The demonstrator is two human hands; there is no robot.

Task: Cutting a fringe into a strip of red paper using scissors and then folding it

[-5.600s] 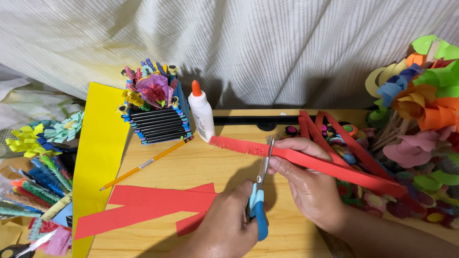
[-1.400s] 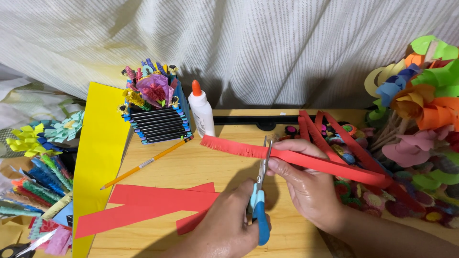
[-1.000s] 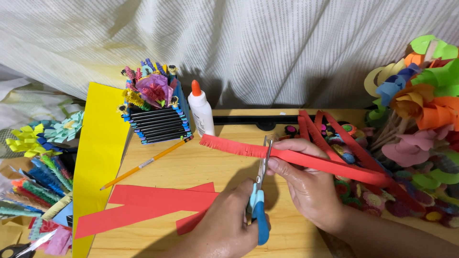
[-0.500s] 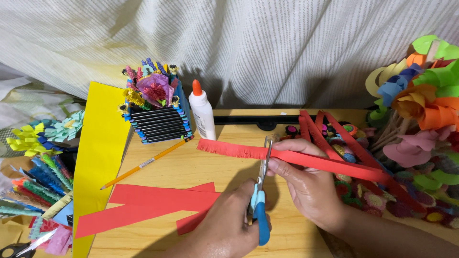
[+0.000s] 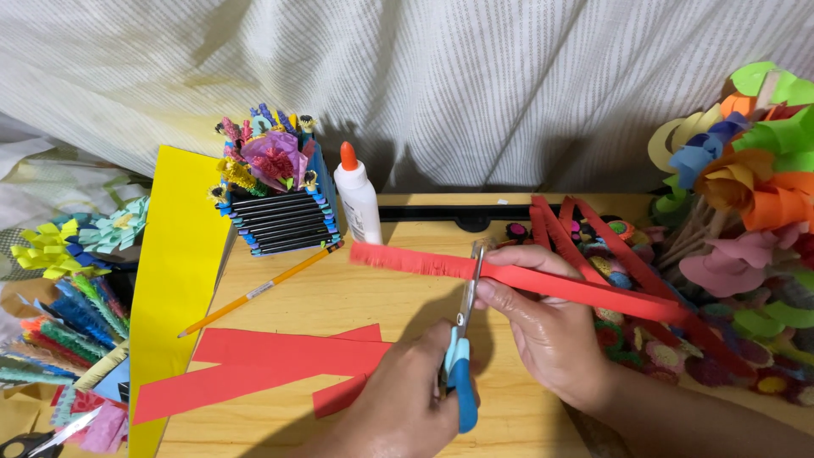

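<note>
My right hand pinches a long red paper strip that runs from the table's middle off to the right. The strip's left end is cut into a fine fringe. My left hand grips blue-handled scissors, whose blades point up and cross the strip just left of my right thumb. Both hands hover over the wooden table.
Flat red paper strips lie near my left hand. A yellow sheet, a pencil, a white glue bottle and a box of paper flowers sit behind. Paper flower piles crowd the right side and left edge.
The fringed end of the red strip has crept slightly to the left. The scissors stay at the strip beside my right thumb, and both hands keep their places.
</note>
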